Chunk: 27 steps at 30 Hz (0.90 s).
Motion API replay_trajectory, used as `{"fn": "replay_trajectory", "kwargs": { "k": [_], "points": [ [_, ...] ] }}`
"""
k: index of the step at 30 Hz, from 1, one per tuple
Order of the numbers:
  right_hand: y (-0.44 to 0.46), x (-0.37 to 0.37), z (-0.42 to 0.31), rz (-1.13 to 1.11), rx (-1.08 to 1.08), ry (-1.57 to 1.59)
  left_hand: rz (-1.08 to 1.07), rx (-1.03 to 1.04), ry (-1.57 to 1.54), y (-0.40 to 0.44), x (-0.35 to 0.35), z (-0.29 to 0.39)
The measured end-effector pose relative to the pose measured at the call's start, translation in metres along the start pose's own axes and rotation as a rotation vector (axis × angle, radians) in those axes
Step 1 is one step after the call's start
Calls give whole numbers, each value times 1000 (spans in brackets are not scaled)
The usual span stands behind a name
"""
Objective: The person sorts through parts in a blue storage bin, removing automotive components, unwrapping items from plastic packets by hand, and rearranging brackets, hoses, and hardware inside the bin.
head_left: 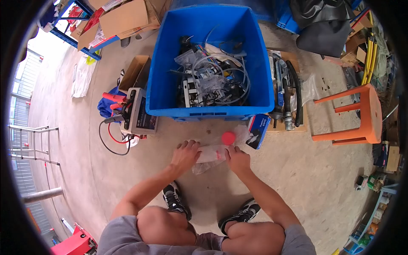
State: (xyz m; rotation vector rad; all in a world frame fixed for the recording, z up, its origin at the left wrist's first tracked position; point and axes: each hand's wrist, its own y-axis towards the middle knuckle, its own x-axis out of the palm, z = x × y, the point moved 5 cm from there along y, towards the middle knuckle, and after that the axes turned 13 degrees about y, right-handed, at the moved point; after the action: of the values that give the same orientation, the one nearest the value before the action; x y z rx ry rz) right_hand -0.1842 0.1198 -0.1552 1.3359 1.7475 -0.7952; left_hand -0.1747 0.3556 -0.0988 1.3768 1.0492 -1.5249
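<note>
A roll-shaped bundle in whitish, see-through wrap point(211, 154) with small red marks lies crosswise low over the floor. My left hand point(185, 155) is closed on its left end, and my right hand point(237, 159) grips the right end. Loose plastic film sticks out below and to the upper right of it. A round red roll or cap point(228, 138) sits just above my right hand, touching the film. Beyond my hands stands a large blue bin point(210, 111) holding cables, clear tubing and metal parts.
Left of the bin are a battery-like box point(140, 111) with red and black cables and an open carton point(135, 73). To the right are a blue box point(258, 131), hoses point(293, 91) and an orange stool point(369, 114). My shoes point(175, 199) are below.
</note>
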Motion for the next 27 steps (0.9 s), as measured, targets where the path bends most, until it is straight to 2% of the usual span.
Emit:
{"fn": "replay_trajectory", "kwargs": {
  "k": [1, 3, 4, 6, 7, 8, 10, 12, 15, 19, 25, 27],
  "points": [
    [3, -15, -4, 2, 2, -7, 137, 22, -115, 0, -42, 8],
    [9, -50, -12, 217, -38, 127, 169, 45, -193, 8, -108, 4],
    [13, -59, -17, 212, -34, 125, 199, 67, -262, 18, -140, -1],
    [21, -74, -27, 298, -66, 226, 444, 96, -301, 81, -205, -11],
    [24, -74, -32, 298, -68, 224, 401, 184, -289, 117, -212, -16],
    [26, -74, -39, 297, -96, 263, 173, 123, -279, 153, -193, -29],
    [27, -73, -53, 297, -136, 298, -363, 249, -90, 226, -115, -53],
    [26, -70, -63, 274, -155, 306, -752, 232, 81, 264, -38, -72],
    [20, -75, -70, 234, -143, 382, -828, 135, 193, 264, -15, -82],
    [6, -81, -66, 247, -129, 402, -774, 282, 250, 266, -23, -87],
    [12, -82, -52, 212, -118, 390, -598, 116, -6, 241, -85, -96],
    [13, -85, -51, 238, -106, 501, -332, 145, -175, 237, -116, -99]
  ]
}}
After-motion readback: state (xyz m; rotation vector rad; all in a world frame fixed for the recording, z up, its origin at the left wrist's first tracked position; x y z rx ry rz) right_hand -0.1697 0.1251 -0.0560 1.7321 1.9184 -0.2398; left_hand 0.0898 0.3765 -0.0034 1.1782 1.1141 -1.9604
